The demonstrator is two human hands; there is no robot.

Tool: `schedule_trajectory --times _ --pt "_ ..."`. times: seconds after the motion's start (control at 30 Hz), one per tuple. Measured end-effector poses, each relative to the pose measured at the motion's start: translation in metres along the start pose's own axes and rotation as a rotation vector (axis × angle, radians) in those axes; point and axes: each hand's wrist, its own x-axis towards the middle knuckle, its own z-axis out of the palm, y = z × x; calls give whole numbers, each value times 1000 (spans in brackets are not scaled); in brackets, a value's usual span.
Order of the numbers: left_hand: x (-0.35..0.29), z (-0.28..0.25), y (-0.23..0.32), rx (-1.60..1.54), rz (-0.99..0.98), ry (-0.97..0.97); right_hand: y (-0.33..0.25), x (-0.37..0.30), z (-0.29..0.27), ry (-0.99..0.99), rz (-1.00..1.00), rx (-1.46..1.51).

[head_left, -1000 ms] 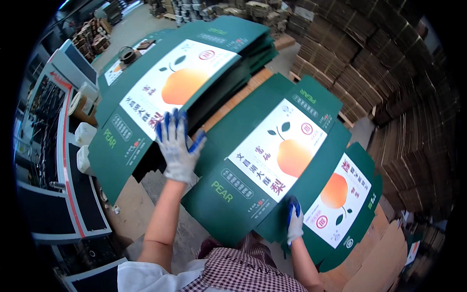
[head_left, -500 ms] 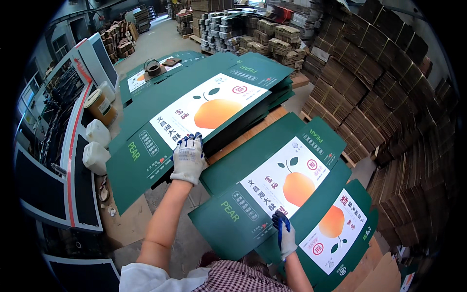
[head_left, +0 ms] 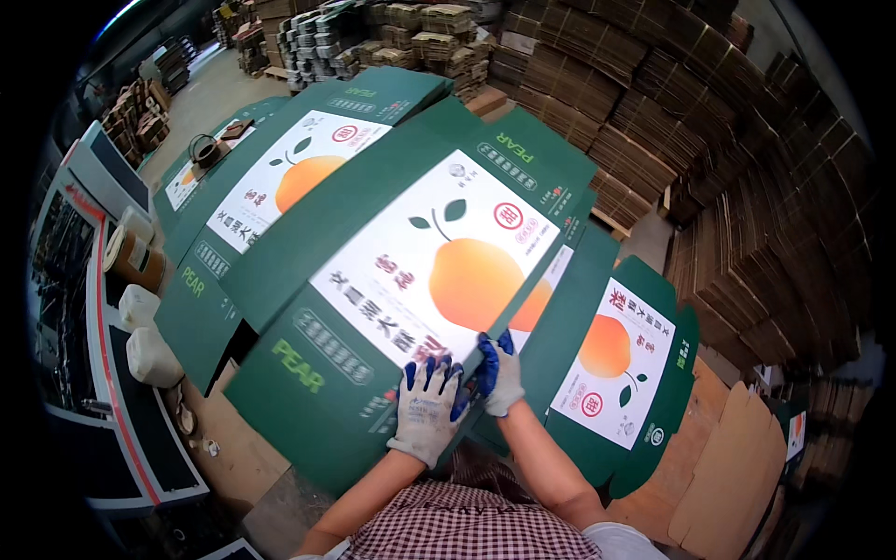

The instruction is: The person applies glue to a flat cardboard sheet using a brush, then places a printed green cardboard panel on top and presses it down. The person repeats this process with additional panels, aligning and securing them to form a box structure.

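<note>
Sheet of green card with a white panel and an orange fruit print lies in the middle of the head view, slanting from lower left to upper right, directly ahead of both hands. Its near right edge runs down to them. The left hand, in a pale glove with blue fingertips, is open, its fingers extended over the sheet's near part, just below the white panel. The right hand, gloved alike, is just beside it at the sheet's right edge, its fingers partly bent; whether they grip that edge I cannot tell.

Along that edge a strip of another printed sheet shows from underneath, and farther right a third sheet lies with its print the other way up. On the left, the first sheet overlaps a green stack; a smaller stack beyond carries a dark ring.

Containers stand at the left, between the stack and a machine with a red stripe: white jugs and a tan bucket. What they contain cannot be seen.

Bundled cardboard is piled behind and to the right; plain brown card lies at the lower right.
</note>
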Motion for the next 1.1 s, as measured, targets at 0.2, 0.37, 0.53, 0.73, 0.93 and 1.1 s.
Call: schedule_trajectory --times 0.2,0.37,0.53,0.73,0.93,1.1 --pt "-4 21 4 -42 -20 -170 64 17 -115 114 304 331" --pt "3 71 -20 -30 -129 -267 86 28 -137 161 262 377" --pt "5 95 -32 2 -110 -235 68 30 -130 194 296 406" --pt "22 106 -25 -15 -39 -216 61 56 -141 115 254 249" --pt "31 125 -28 15 5 -235 64 73 -144 128 211 183" --pt "35 133 -31 32 41 -232 64 71 -141 143 196 159"
